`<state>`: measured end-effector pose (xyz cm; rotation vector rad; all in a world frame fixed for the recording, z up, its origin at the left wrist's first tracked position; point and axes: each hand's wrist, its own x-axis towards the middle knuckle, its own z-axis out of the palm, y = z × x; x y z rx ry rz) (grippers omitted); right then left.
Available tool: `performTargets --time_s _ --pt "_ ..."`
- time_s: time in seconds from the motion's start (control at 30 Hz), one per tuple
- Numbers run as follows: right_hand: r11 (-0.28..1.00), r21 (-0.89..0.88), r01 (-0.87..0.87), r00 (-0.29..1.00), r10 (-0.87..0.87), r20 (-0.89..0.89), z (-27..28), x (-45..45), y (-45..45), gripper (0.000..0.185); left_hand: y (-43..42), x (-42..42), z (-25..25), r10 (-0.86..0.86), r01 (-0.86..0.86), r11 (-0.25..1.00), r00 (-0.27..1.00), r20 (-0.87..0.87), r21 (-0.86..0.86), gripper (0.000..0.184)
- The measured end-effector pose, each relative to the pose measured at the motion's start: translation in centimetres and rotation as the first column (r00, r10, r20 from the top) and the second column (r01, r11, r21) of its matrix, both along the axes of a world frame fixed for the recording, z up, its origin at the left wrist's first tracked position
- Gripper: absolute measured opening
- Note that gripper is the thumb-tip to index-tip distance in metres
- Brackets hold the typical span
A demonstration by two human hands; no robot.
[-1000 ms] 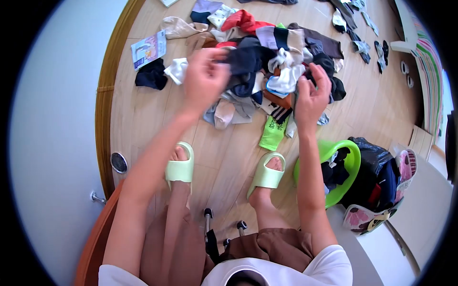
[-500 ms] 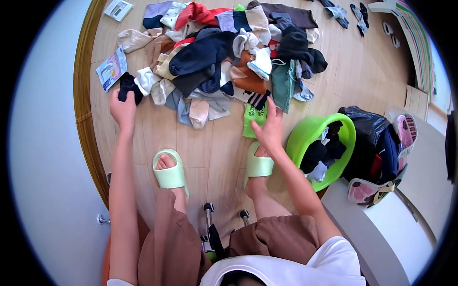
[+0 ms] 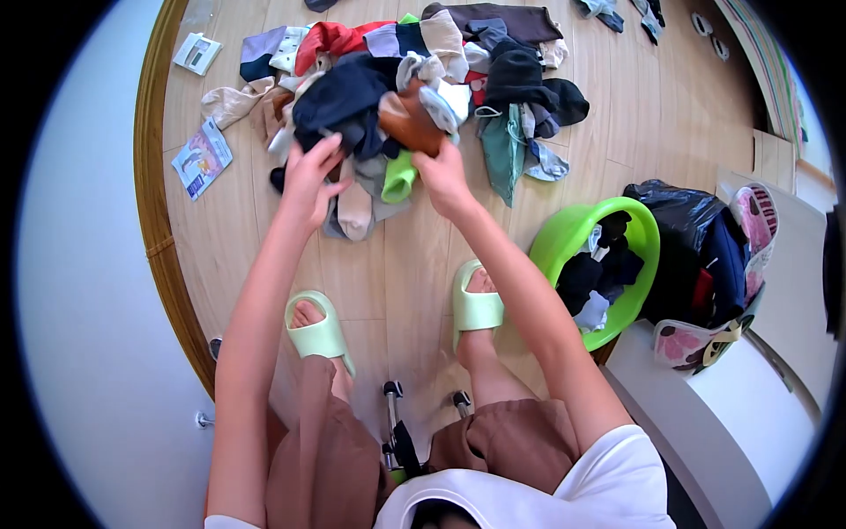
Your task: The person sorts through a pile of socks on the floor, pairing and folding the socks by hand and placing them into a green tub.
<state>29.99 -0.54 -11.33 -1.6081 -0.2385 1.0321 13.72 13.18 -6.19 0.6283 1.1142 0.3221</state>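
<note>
A heap of mixed socks lies on the wooden floor (image 3: pixel 361 291), and both my hands are at its near side. My left hand (image 3: pixel 308 187) is open, thumb apart from the fingers, its fingertips against the dark navy socks (image 3: pixel 344 95). Across from it, my right hand (image 3: pixel 445 183) presses into the heap beside a brown sock (image 3: pixel 411 119) and a white sock (image 3: pixel 448 104); its fingers are partly hidden there, so its grip is unclear. Between the hands a bright green sock (image 3: pixel 399 179) sticks out, near a pale pink-beige sock (image 3: pixel 354 212).
On the right stands a green tub (image 3: pixel 648 304) holding dark and light socks, beside a black plastic bag (image 3: pixel 674 212) and a flowered bag (image 3: pixel 679 344). A printed packet (image 3: pixel 202 159) and a small white device (image 3: pixel 197 54) lie left. Green slippers (image 3: pixel 322 335) are on my feet.
My left hand has left the dark sock at the far left and moved right to the heap. My right hand has moved left and up, and the brown, white and green socks have shifted left.
</note>
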Motion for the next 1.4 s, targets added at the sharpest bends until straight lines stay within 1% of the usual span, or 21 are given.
performTargets --time_s 0.07,0.13,0.2,0.23,0.27,0.3,0.33,0.4,0.43,0.47,0.53,0.63,0.73,0.83,0.93,1.03,1.17,1.23,1.3,1.33,1.4 --pt "0.998 0.058 -0.003 0.997 -0.001 0.08 1.3 1.3 3.8 0.046 1.6 3.9 0.1 -0.033 0.026 0.996 0.996 0.081 0.082 0.055" --pt "0.97 0.244 -0.004 0.937 -0.082 0.34 0.6 4.0 7.6 0.046 4.3 7.4 0.4 -0.065 0.028 0.985 0.973 0.22 0.168 0.052" --pt "0.912 0.41 -0.01 0.91 -0.161 0.382 1.6 7.2 10.1 0.05 7.2 9.8 2.1 -0.272 0.133 0.921 0.893 0.36 0.367 0.058" --pt "0.94 0.338 -0.042 0.706 -0.211 0.675 3.0 7.8 9.9 0.054 7.8 10.5 3.6 -0.247 0.101 0.882 0.931 0.269 0.46 0.056" --pt "0.965 0.259 -0.049 0.412 -0.217 0.885 4.6 8.4 9.7 0.058 8.2 11.1 4.4 -0.208 0.076 0.829 0.961 0.18 0.554 0.053" --pt "0.982 0.185 -0.03 0.065 -0.183 0.981 6.2 8.5 9.5 0.062 10.2 9.9 2.5 -0.136 0.008 0.787 0.977 0.161 0.617 0.064" --pt "0.965 0.222 -0.136 0.269 -0.18 0.946 7.9 7.1 8.4 0.067 11.0 8.4 1.5 -0.136 0.033 0.73 0.986 0.097 0.682 0.058" --pt "0.973 0.13 -0.189 0.274 -0.074 0.959 5.8 5.8 7.5 0.067 12.1 5.3 -0.3 -0.12 0.105 0.609 0.992 -0.039 0.787 0.047" --pt "0.933 0.079 -0.35 0.261 0.016 0.965 4.3 4.4 6.4 0.069 12.4 2.7 -1.2 -0.087 0.258 0.504 0.965 -0.249 0.824 0.045" --pt "0.881 -0.03 -0.473 0.239 0.161 0.958 3.2 1.1 4.3 0.07 12.3 -0.6 -2.3 -0.031 0.417 0.402 0.896 -0.443 0.815 0.045" --pt "0.696 -0.273 -0.664 0.157 0.486 0.86 1.9 -6.4 0.3 0.075 11.4 -8.5 -6.5 0.363 0.811 0.016 0.54 -0.759 0.585 0.062" --pt "0.692 -0.426 -0.584 0.061 0.56 0.826 0.7 -9.7 0.2 0.077 8.1 -11.0 -6.4 0.515 0.897 0.24 0.207 -0.832 0.372 0.073" --pt "0.76 -0.38 -0.528 0.236 0.561 0.793 0.3 -9.0 3.8 0.077 8.0 -12.8 -6.3 0.47 0.896 0.311 0.143 -0.871 0.315 0.068" --pt "0.858 -0.28 -0.431 0.255 0.413 0.874 -0.4 -7.5 7.7 0.061 9.4 -14.9 -7.3 0.312 0.894 0.29 0.248 -0.917 0.341 0.055" --pt "0.772 -0.436 -0.463 0.271 0.591 0.76 -1.5 -5.9 10.2 0.042 10.3 -16.3 -7.2 0.259 0.911 0.279 0.234 -0.937 0.305 0.045" --pt "0.818 -0.39 -0.423 0.369 0.549 0.75 -1.8 -4.9 11.8 0.024 10.9 -17.5 -7.1 0.279 0.9 0.345 0.173 -0.945 0.266 0.036" --pt "0.95 -0.006 -0.312 0.54 0.183 0.822 2.0 -2.3 13.3 0.028 11.0 -19.3 -6.2 0.227 0.893 0.382 0.161 -0.961 0.24 0.029" --pt "0.971 0.083 -0.223 0.631 0.078 0.772 6.1 0.1 13.5 0.025 10.9 -20.5 -6.1 0.221 0.901 0.363 0.163 -0.961 0.237 0.027" --pt "0.982 0.165 -0.088 0.437 -0.111 0.893 7.8 3.9 13.6 0.032 10.7 -20.5 -5.2 0.205 0.896 0.382 0.155 -0.966 0.225 0.026" --pt "0.982 0.175 -0.073 0.643 -0.088 0.761 9.0 5.7 12.8 0.036 10.5 -20.3 -4.8 0.196 0.895 0.388 0.155 -0.968 0.221 0.025" --pt "0.964 0.264 -0.019 0.548 -0.211 0.809 10.0 8.8 11.5 0.048 9.8 -19.8 -3.8 0.182 0.893 0.392 0.162 -0.97 0.222 0.024"
